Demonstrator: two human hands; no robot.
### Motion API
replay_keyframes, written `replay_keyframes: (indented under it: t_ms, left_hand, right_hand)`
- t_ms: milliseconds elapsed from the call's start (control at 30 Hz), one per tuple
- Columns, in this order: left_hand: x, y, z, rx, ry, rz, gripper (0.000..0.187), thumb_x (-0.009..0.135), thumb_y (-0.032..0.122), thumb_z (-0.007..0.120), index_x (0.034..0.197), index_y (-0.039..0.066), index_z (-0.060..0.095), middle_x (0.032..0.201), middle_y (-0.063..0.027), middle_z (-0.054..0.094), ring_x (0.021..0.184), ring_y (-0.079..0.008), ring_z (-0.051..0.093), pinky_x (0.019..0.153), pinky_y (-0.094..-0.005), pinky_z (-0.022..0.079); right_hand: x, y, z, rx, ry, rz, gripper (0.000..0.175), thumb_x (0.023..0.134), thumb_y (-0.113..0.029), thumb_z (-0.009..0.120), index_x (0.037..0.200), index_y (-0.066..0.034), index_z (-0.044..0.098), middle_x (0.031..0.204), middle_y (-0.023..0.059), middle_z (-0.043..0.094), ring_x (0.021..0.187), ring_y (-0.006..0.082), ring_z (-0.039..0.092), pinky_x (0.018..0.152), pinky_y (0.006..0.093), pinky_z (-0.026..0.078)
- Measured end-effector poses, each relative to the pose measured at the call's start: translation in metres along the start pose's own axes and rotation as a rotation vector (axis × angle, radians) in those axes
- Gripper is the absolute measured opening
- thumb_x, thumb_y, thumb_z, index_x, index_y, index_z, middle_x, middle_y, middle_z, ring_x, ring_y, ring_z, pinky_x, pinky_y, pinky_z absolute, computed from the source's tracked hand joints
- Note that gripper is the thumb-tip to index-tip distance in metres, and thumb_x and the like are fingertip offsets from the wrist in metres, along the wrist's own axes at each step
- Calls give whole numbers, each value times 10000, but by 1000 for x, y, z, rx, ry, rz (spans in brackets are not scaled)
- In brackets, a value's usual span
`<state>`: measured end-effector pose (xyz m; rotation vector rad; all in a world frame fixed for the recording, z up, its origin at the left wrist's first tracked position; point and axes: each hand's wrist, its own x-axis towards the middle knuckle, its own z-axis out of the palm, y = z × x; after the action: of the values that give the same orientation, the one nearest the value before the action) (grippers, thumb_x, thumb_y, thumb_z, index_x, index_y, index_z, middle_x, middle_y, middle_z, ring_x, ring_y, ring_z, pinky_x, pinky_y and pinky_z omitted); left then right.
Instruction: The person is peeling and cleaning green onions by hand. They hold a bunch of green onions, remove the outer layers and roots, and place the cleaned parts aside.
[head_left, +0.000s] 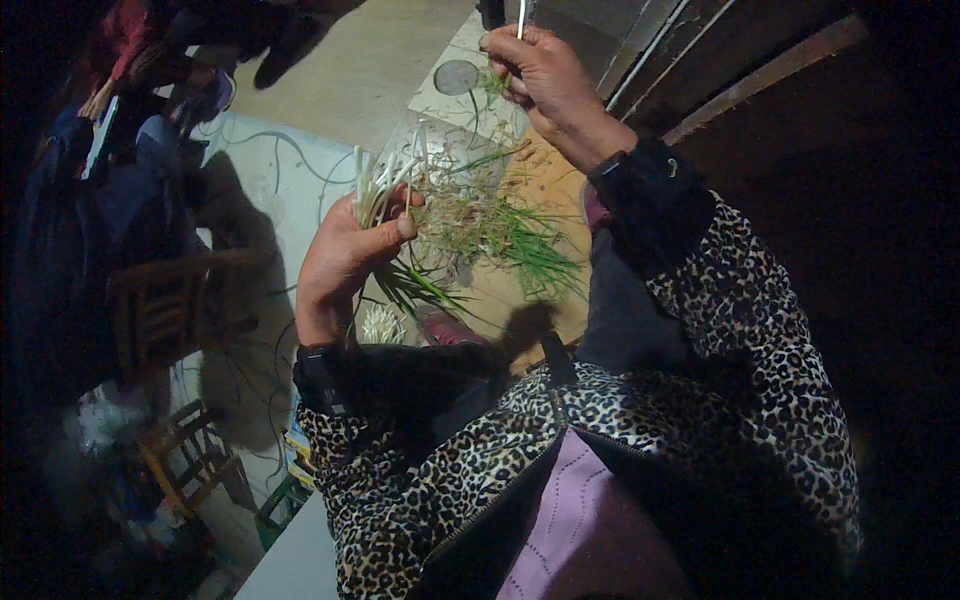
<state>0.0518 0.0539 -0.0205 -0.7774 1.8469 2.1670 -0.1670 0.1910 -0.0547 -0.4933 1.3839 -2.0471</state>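
A bunch of green onions (371, 191) with white stalks pointing up is gripped in my left hand (345, 251), its green leaves hanging below. Raised at the top, my right hand (547, 82) pinches a thin stalk whose white end (522, 16) sticks up past the fingers; some green shows under the palm. Between and below the hands, a loose heap of green onion leaves and dry roots (487, 225) lies on the floor. Near my left wrist stands another bundle with white ends (382, 325), partly hidden by my sleeve.
Another person (124, 150) is at the left, by a wooden chair (184, 300). A smaller chair (191, 457) stands at lower left. Cables (300, 150) run over the floor. A round grey disc (455, 76) lies above the heap. Long bars (765, 79) stretch across the upper right.
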Motion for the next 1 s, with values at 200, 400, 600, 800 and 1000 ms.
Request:
replay_keyframes:
  t_ms: [200,400,600,800,1000]
  left_hand:
    - [0,2,-3,-61,-26,33,333,757,185,730,1020,27,601,731,59,526,575,-22,424,504,-174,297]
    - [0,5,-1,-73,-39,51,319,758,163,727,1018,25,605,731,56,535,574,-19,427,509,-170,305]
    - [2,3,-2,-70,-63,62,282,759,148,718,988,30,605,751,52,542,599,-23,441,539,-170,324]
    - [0,1,-12,-10,-66,64,201,769,132,685,918,42,584,753,38,543,600,-35,446,541,-175,331]
    - [1,2,-20,-117,91,189,161,812,146,593,928,47,543,685,49,468,536,-24,364,468,-185,266]
  right_hand:
    - [-11,-4,14,-260,-229,250,409,906,-451,519,917,-50,601,611,-60,459,474,9,330,421,175,228]
    - [-16,-4,26,-334,-463,233,391,878,-418,586,1029,-60,628,671,-61,469,520,17,343,455,181,255]
    - [-14,-3,25,-395,-429,112,271,882,-328,600,801,-70,610,630,-68,462,529,15,366,465,181,272]
    - [-7,0,18,-279,-302,105,241,896,-285,585,799,-64,591,623,-66,477,528,0,384,462,156,281]
    - [-7,-3,12,-142,-377,264,243,905,-277,573,830,-47,591,637,-49,506,521,-11,400,442,142,278]
